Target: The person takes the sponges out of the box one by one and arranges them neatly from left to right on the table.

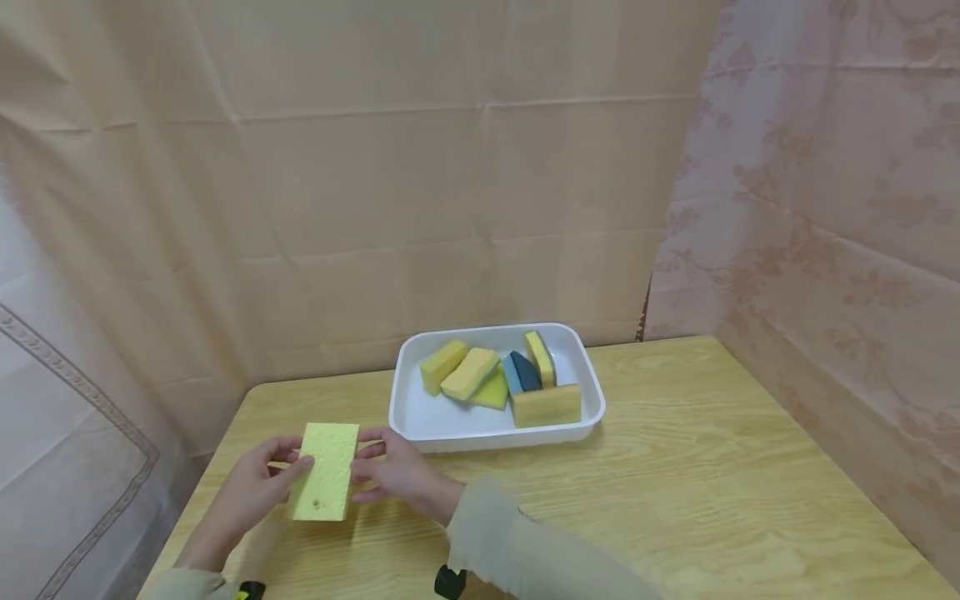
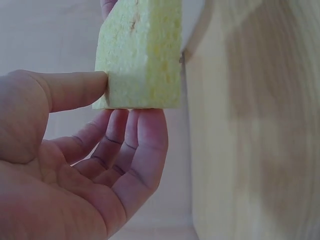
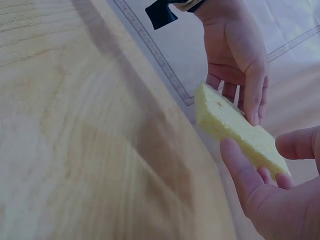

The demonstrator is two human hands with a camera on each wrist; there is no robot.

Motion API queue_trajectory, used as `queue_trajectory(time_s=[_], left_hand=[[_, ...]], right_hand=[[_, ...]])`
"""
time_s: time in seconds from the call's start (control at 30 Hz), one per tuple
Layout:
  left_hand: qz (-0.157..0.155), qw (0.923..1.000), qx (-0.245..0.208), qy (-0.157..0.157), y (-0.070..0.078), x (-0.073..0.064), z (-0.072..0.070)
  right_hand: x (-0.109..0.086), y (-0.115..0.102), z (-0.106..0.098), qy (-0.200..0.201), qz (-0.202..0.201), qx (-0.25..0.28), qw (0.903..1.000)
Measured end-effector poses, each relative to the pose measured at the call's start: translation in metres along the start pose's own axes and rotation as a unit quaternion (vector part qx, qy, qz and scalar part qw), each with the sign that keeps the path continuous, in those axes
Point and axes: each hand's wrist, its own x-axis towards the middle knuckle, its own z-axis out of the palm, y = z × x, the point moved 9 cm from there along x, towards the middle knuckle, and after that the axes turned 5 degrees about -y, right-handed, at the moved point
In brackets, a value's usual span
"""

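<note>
Beige cloth [image 1: 375, 175] hangs behind the wood-grained worktop [image 1: 697, 467], where a white tray [image 1: 487, 444] holds several other sponges [image 1: 470, 373]. In front of the tray and to its left, a flat yellow sponge [image 1: 327, 467] appears raised off the worktop, between the person's two hands. The left hand [image 1: 251, 490] has a pinching grip on it: thumb on the broad face, fingers behind. The right hand [image 1: 408, 473] has a grip that looks released, its fingers loosely curved about the opposite edge, the thumb seemingly off; whether any fingertip touches, I cannot tell. To steady the piece well, I would make the left thumb's pressure light and even, since the slab is probably soft enough to bend, and support the far edge with relaxed right fingertips rather than a squeeze.
</note>
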Motion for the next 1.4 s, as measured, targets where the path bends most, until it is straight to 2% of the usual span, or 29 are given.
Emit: queue_trajectory(time_s=[0.23,0.33,0.47,0.6,0.8,1.03,1.2,1.4], left_hand=[[-0.006,0.9995,0.032,-0.003,-0.021,0.003,0.005],[0.001,0.9969,0.079,0.003,-0.025,0.005,0.003],[0.003,0.9888,0.149,0.005,-0.029,0.008,-0.001],[-0.009,0.9832,0.182,-0.009,-0.036,0.009,-0.003],[-0.019,0.9778,0.207,-0.022,-0.045,0.012,-0.002],[-0.026,0.9774,0.207,-0.035,-0.056,0.014,0.006],[-0.015,0.9756,0.216,-0.038,-0.056,0.015,0.011],[-0.009,0.9731,0.226,-0.045,-0.053,0.014,0.013]], right_hand=[[0.007,0.026,0.004,0.008,0.02,0.032,0.9992],[0.01,0.036,0.01,0.005,0.037,0.044,0.9983],[0.016,0.046,0.018,0.004,0.051,0.046,0.9976],[0.02,0.05,0.024,0.004,0.062,0.043,0.9971],[0.02,0.055,0.029,0.001,0.074,0.036,0.9966],[0.024,0.062,0.027,0.007,0.079,-0.01,0.9968],[0.027,0.065,0.026,0.019,0.073,-0.045,0.9961],[0.026,0.064,0.03,0.03,0.064,-0.052,0.9961]])
